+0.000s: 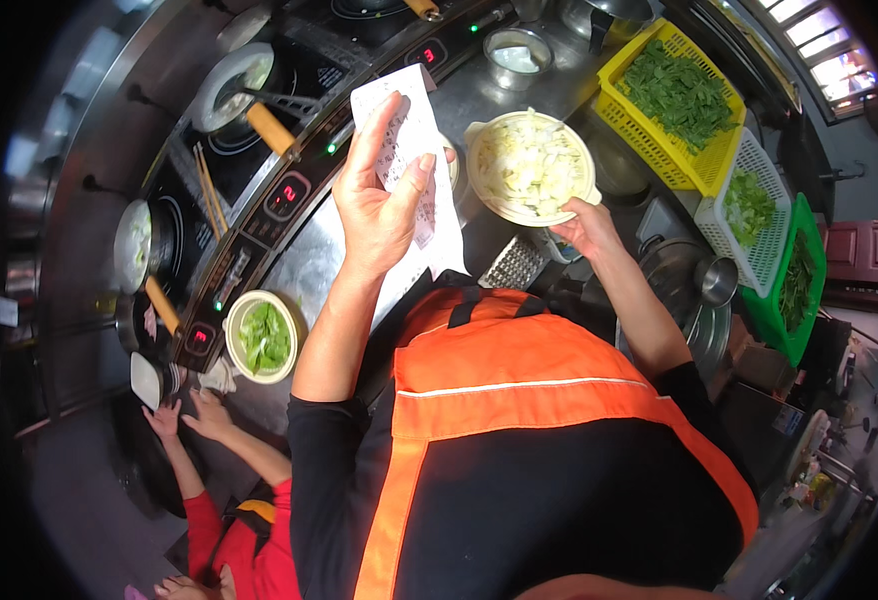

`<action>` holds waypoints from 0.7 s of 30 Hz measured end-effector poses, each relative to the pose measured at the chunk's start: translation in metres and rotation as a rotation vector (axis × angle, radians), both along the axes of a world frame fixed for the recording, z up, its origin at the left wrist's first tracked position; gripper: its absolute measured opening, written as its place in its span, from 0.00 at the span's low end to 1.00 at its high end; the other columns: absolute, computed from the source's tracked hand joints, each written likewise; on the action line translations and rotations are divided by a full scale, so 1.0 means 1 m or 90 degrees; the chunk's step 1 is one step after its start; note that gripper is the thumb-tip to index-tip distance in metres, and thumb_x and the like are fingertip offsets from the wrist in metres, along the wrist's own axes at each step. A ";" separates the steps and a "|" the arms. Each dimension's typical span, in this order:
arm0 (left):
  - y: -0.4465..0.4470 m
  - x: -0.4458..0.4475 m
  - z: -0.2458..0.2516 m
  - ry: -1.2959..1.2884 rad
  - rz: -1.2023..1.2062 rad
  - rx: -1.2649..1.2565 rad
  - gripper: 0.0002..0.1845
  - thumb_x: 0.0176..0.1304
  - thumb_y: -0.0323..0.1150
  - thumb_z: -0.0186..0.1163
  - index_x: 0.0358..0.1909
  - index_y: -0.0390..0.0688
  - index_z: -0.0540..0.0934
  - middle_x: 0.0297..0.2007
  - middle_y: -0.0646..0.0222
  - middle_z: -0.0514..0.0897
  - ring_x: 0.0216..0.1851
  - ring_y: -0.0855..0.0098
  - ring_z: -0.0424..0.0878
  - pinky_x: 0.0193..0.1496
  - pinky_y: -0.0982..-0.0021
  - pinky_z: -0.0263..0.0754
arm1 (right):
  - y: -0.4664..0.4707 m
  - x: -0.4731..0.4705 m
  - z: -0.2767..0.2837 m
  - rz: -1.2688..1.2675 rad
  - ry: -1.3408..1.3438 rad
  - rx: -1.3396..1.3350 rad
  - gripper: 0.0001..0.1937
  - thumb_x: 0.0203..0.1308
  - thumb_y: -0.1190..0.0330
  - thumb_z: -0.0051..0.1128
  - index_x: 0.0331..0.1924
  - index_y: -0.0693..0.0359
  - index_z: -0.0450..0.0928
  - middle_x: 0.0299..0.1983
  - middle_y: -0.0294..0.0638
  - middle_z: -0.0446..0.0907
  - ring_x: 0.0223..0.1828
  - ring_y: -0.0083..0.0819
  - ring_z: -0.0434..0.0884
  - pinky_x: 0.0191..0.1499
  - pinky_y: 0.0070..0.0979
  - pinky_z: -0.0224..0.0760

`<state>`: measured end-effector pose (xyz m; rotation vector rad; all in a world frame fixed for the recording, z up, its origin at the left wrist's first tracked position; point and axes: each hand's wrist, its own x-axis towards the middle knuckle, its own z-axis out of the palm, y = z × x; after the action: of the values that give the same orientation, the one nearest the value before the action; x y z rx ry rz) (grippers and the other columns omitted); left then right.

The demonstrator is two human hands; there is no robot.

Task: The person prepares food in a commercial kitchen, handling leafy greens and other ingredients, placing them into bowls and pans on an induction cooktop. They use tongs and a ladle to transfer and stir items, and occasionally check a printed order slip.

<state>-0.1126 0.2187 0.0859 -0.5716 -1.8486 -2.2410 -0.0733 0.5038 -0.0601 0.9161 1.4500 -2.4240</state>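
Observation:
My left hand (379, 214) grips a long white paper slip (448, 240) that bears writing, its thumb lying over the front. The slip hangs down toward my orange apron (514, 375). In my right hand (590, 231) is the rim of a round cream plastic basket (510, 216), tilted slightly and full of chopped pale cabbage (533, 165). Behind the slip, another cream container is mostly hidden. A metal grater (514, 262) lies just below the basket. To the left, a second cream basket (293, 319) of green lettuce (265, 337) stands on the steel counter.
Pans (210, 112) sit on induction hobs along the left, with chopsticks (210, 191) between two of them. A steel bowl (518, 79) stands at the back. Yellow (634, 135), white (731, 247) and green (788, 341) crates of greens line the right. A co-worker's hands (210, 416) reach in at lower left.

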 end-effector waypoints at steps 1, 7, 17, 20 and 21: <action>0.003 -0.008 0.004 -0.021 -0.020 -0.007 0.30 0.62 0.23 0.58 0.67 0.34 0.63 0.58 0.56 0.73 0.56 0.67 0.76 0.56 0.69 0.73 | -0.001 -0.014 -0.002 -0.005 -0.008 0.001 0.22 0.50 0.78 0.52 0.53 0.71 0.70 0.42 0.50 0.82 0.36 0.39 0.85 0.31 0.29 0.83; -0.002 -0.074 -0.004 -0.045 -0.159 0.089 0.33 0.73 0.48 0.38 0.69 0.31 0.57 0.65 0.55 0.67 0.58 0.55 0.75 0.63 0.61 0.66 | -0.012 -0.088 -0.022 0.002 -0.060 0.030 0.19 0.50 0.78 0.53 0.49 0.74 0.73 0.39 0.52 0.82 0.36 0.42 0.85 0.36 0.35 0.83; -0.003 -0.112 -0.007 -0.168 -0.134 0.158 0.47 0.66 0.69 0.26 0.72 0.38 0.54 0.65 0.57 0.68 0.62 0.58 0.71 0.65 0.61 0.64 | -0.006 -0.076 0.022 0.199 -0.138 0.124 0.20 0.63 0.63 0.58 0.52 0.71 0.72 0.44 0.51 0.80 0.44 0.36 0.82 0.47 0.30 0.79; 0.004 -0.122 -0.011 -0.201 -0.160 0.163 0.49 0.65 0.70 0.26 0.72 0.38 0.53 0.65 0.58 0.67 0.63 0.60 0.70 0.65 0.61 0.63 | -0.018 -0.090 0.088 0.310 0.107 0.202 0.19 0.66 0.66 0.54 0.56 0.70 0.69 0.47 0.48 0.79 0.48 0.32 0.80 0.50 0.28 0.77; 0.009 -0.124 -0.011 -0.199 -0.168 0.161 0.49 0.64 0.70 0.26 0.72 0.38 0.53 0.66 0.58 0.67 0.63 0.60 0.70 0.65 0.61 0.63 | -0.030 -0.099 0.111 0.324 0.220 0.205 0.19 0.67 0.68 0.52 0.58 0.70 0.68 0.48 0.47 0.79 0.49 0.30 0.80 0.51 0.27 0.76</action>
<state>-0.2369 0.2278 0.0753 -0.4643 -1.6553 -2.8267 -0.1725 0.4741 0.0512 0.1260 1.9417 -2.0616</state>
